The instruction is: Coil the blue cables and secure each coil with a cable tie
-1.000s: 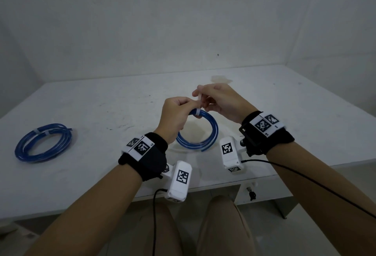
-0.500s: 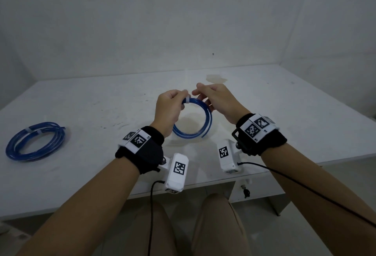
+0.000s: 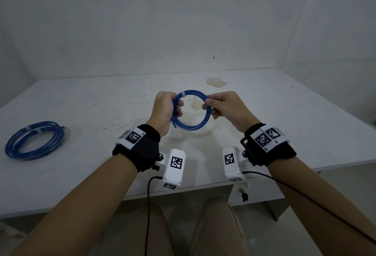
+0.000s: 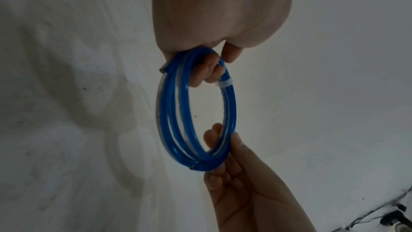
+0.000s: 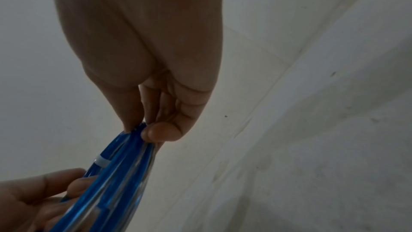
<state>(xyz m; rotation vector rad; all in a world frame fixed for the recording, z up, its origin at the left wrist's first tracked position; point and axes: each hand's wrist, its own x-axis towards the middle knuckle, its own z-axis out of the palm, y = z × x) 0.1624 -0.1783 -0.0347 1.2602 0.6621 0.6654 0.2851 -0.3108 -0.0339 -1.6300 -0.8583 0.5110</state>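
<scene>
A coil of blue cable (image 3: 195, 125) (image 4: 169, 123) (image 5: 120, 165) is held upright above the white table (image 3: 284, 117), facing me. My left hand (image 3: 166, 109) (image 4: 209, 66) grips its left side with curled fingers. On its right side my right hand (image 3: 211, 107) (image 5: 142, 128) pinches the strands between thumb and fingers. A white cable tie (image 3: 183, 94) (image 4: 225, 83) (image 5: 101, 162) wraps the coil near the top, close to my left hand. A second blue coil (image 3: 34, 140) with its own white tie lies flat at the table's left.
Stains mark the table (image 3: 215, 82) behind and under the held coil. Grey walls close off the back and right. The table's front edge runs just under my wrists, with my knees (image 3: 215, 225) below it.
My hands have spread apart to opposite sides of the coil and lifted it more upright. My right hand has left the tie, which now sits tight on the coil.
</scene>
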